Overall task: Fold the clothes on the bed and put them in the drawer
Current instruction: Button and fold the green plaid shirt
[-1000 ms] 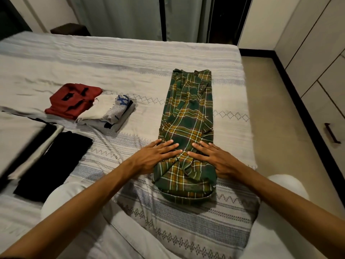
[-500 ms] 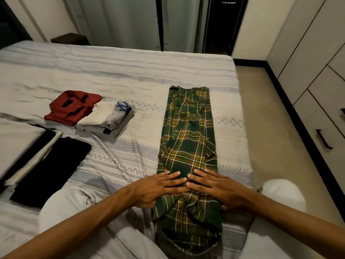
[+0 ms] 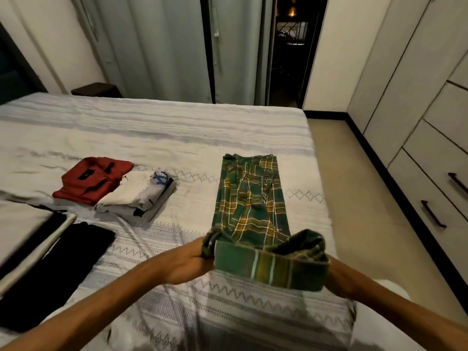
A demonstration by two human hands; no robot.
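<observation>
- The person's left hand [image 3: 188,262] grips the near-left corner of the green plaid garment [image 3: 249,206]; the fingers are curled round the cloth.
- The right hand [image 3: 338,277] holds the near-right corner; most of it is hidden behind the fabric.
- The near end of the plaid garment is lifted off the bed [image 3: 157,138]; the far part lies flat on it, lengthwise.
- Left of the plaid garment and nearest the viewer: a folded black garment [image 3: 63,269].
- Left of the plaid garment, farther back: a stack of folded light clothes [image 3: 138,196], touching a folded red garment [image 3: 92,181].
- Right of the plaid garment, across the floor: drawers [image 3: 430,198] with dark handles, all closed.
- Beyond the plaid garment, past the bed: grey curtains [image 3: 157,46].
</observation>
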